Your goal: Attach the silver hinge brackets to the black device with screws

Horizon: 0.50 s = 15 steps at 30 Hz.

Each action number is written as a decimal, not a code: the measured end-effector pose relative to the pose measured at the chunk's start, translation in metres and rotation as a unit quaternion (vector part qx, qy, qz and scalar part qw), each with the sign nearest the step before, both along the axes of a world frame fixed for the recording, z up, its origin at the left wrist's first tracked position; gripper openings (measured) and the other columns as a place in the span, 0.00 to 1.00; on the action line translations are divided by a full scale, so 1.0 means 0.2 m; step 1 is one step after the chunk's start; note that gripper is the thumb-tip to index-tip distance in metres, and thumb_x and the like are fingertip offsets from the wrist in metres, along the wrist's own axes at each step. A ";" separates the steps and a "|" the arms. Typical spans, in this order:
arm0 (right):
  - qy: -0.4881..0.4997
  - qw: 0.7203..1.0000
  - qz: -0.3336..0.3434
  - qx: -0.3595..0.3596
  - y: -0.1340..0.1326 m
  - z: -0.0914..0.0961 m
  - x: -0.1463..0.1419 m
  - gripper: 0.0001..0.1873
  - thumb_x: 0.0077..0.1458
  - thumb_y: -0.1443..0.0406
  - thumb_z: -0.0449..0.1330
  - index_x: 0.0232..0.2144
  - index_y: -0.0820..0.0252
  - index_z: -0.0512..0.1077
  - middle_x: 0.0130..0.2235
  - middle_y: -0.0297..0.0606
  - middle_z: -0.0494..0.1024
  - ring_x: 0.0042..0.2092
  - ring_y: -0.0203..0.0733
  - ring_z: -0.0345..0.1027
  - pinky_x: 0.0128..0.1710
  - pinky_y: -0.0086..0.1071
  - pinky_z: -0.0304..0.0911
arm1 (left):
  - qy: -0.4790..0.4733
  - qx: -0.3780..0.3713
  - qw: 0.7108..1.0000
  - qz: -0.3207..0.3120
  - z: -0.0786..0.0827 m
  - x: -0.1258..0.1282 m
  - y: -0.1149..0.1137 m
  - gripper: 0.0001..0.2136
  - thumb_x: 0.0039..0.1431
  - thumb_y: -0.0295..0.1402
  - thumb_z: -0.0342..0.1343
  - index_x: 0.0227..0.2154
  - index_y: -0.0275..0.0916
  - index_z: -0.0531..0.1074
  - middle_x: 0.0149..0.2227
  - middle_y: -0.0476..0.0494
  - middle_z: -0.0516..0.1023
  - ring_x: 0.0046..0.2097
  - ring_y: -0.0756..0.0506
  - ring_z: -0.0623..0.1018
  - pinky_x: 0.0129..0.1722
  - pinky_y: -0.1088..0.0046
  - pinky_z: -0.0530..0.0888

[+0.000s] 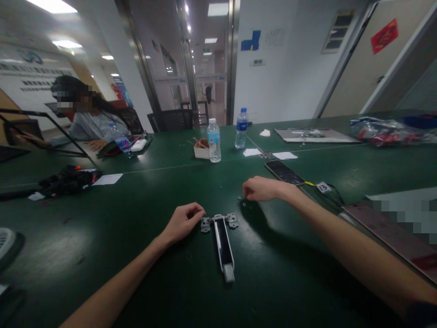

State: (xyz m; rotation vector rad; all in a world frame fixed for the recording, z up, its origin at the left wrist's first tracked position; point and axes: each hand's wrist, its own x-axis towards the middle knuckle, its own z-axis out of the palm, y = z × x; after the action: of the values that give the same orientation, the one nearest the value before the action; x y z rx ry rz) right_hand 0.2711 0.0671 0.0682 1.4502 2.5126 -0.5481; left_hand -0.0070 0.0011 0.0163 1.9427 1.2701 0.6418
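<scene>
A T-shaped metal part [222,237] with a grey hinge-like bracket on top and a long black and white bar lies on the green table [136,255] in front of me. My left hand [182,222] rests beside the bracket's left end, fingers curled together at its edge. My right hand [261,189] lies further back and right, fingers pinched over small screws or nuts [244,202] scattered on the table. What the fingers hold is too small to make out.
A phone [284,172] with a cable and tag lies right of my right hand. Two water bottles [214,140] and a small box [201,149] stand at the middle back. A person sits at the far left. Black items [68,180], papers and a board [392,234] lie around.
</scene>
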 end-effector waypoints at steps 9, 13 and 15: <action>0.060 0.995 0.053 -0.054 -0.09 0.00 -0.10 0.11 0.53 0.66 0.54 0.38 0.62 0.73 0.36 0.38 0.76 0.35 0.38 0.68 0.31 0.30 0.60 | 0.057 0.018 0.997 -0.055 -0.02 0.00 0.00 0.11 0.58 0.38 0.51 0.37 0.36 0.72 0.26 0.52 0.69 0.27 0.51 0.68 0.26 0.76 0.65; 0.103 0.988 0.078 -0.078 -0.13 -0.01 -0.16 0.09 0.54 0.66 0.54 0.37 0.62 0.71 0.35 0.37 0.75 0.33 0.37 0.67 0.29 0.29 0.59 | 0.059 0.024 0.996 -0.066 -0.02 0.00 0.00 0.10 0.57 0.37 0.53 0.37 0.36 0.71 0.23 0.54 0.66 0.25 0.52 0.66 0.24 0.77 0.63; 0.122 0.985 0.084 -0.085 -0.14 -0.02 -0.18 0.09 0.54 0.66 0.54 0.38 0.62 0.70 0.35 0.37 0.75 0.32 0.36 0.66 0.28 0.28 0.58 | 0.062 0.030 0.995 -0.069 -0.03 0.01 0.00 0.09 0.56 0.35 0.53 0.37 0.36 0.71 0.22 0.55 0.65 0.24 0.52 0.66 0.24 0.77 0.63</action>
State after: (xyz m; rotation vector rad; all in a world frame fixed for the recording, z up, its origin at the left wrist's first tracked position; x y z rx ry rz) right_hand 0.2357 0.0384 0.0637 1.1610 2.6594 -0.9320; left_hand -0.0057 0.0012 0.0106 2.1283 1.1902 0.5015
